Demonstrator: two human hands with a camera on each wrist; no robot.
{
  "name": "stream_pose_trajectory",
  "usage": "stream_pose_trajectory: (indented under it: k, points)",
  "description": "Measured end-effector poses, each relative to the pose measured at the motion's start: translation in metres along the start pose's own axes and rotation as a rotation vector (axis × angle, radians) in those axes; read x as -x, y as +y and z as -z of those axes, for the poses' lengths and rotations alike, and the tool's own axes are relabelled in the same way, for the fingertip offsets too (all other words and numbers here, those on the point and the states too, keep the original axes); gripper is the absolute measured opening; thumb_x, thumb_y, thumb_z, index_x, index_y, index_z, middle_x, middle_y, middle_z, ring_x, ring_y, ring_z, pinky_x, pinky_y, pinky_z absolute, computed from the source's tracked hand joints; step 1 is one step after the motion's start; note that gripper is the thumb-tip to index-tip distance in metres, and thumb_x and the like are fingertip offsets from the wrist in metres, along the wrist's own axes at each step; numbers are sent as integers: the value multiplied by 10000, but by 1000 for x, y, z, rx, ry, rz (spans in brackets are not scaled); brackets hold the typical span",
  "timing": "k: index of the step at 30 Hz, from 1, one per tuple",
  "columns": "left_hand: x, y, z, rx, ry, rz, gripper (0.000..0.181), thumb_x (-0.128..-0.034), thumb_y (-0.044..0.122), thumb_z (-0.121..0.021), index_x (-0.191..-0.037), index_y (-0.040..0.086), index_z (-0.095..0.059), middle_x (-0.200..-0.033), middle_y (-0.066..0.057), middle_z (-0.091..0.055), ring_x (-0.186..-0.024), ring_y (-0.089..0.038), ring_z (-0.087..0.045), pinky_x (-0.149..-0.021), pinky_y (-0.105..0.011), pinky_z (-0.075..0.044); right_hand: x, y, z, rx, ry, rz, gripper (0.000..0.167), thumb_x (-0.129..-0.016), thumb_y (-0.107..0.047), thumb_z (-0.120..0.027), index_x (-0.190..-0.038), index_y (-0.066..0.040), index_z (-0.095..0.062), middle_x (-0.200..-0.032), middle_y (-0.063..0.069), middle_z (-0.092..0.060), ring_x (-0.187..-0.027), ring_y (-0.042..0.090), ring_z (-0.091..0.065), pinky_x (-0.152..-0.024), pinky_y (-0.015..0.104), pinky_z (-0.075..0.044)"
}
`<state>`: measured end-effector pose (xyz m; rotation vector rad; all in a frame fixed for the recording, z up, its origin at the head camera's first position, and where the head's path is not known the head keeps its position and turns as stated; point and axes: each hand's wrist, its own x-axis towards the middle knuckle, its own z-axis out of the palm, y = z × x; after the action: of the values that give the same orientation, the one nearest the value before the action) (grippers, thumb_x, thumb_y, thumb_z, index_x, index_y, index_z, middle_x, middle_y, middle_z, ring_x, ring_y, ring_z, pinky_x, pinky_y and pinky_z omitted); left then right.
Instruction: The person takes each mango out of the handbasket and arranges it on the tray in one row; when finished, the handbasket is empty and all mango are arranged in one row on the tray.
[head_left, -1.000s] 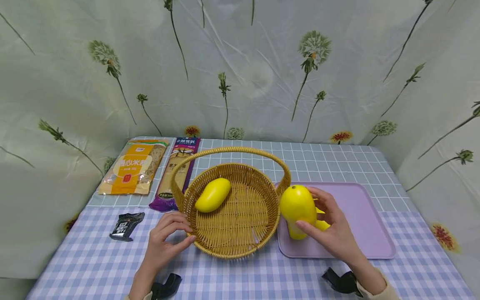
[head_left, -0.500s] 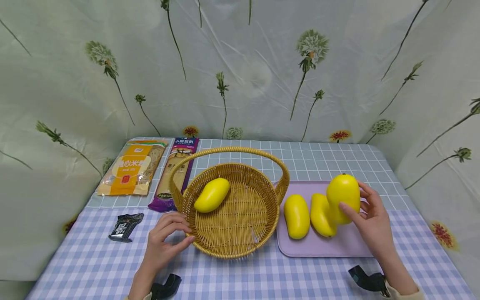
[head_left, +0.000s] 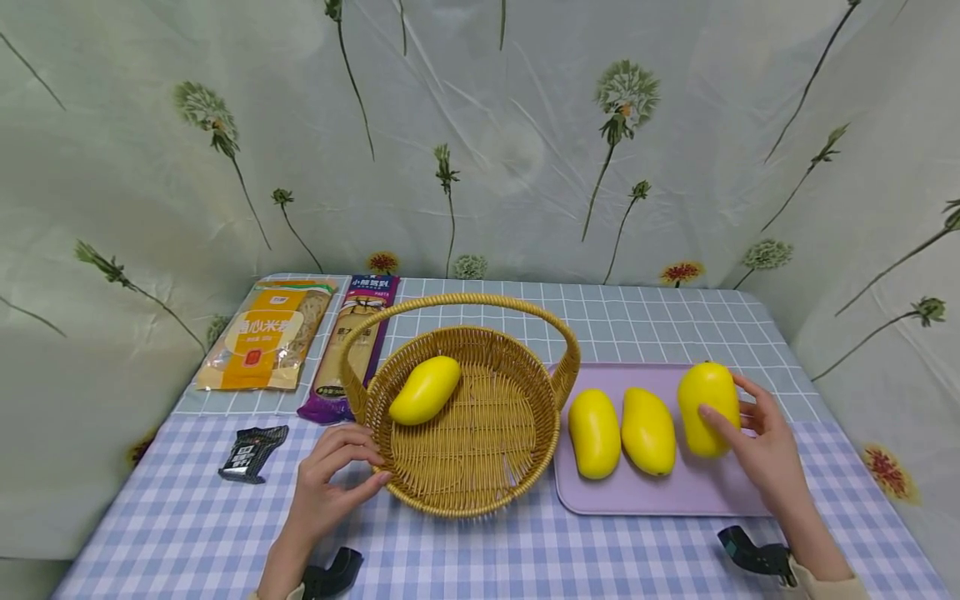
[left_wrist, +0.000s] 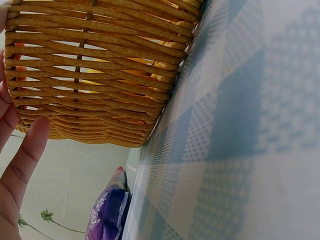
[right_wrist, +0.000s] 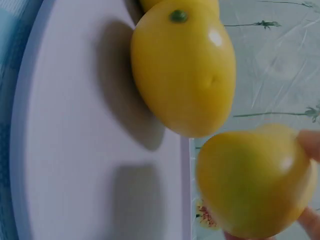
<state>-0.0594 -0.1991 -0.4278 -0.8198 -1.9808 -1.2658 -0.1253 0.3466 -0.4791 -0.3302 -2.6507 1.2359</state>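
At left, with thumb and fingers of the left hand (head_left: pixel 333 471), pinches the rim of the wicker basket (head_left: pixel 480 446), with one yellow mango (head_left: pixel 425 391) inside. Farther right, past two mangoes (head_left: pixel 595 434) on the lilac tray (head_left: pixel 637 498), likewise pinches a raised mango (head_left: pixel 708 404) with the right hand (head_left: pixel 767 454).

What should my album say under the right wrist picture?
Fingers hold a yellow mango above the lilac tray, where two more mangoes lie.
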Motion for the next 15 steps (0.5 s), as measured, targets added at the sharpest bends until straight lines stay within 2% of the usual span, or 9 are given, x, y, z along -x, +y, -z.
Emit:
stream_pose_trajectory:
  k: [8,11,15]
  points:
    - [1,0,0,1,0,7,205,-806,213,-776,-761,52,-659,-830,-125,-623,-918,-295,-550,-966,-287,-395,0,-4,1,56,-83,-65,853,-839,-590,-608,-1507,-203,-247,-1216,239,-477,-917,292,-434,-534,240,-465]
    - [1,-1,0,2,-2,6,200,-803,208,-780,-763,52,-660,-828,-128,-623,-908,-313,-548,-967,-288,-394,-1,-3,0,70,-111,-71,869,-844,-600,-592,-1504,-154,-243,-1220,254,-472,-919,309,-436,-537,261,-469]
    - [1,-1,0,3,-3,1,202,-803,212,-780,-765,53,-661,-826,-128,-623,-910,-310,-547,-969,-292,-393,4,-17,3,96,-158,-79,873,-860,-590,-577,-1496,-98,-238,-1238,273,-459,-956,332,-430,-587,265,-439]
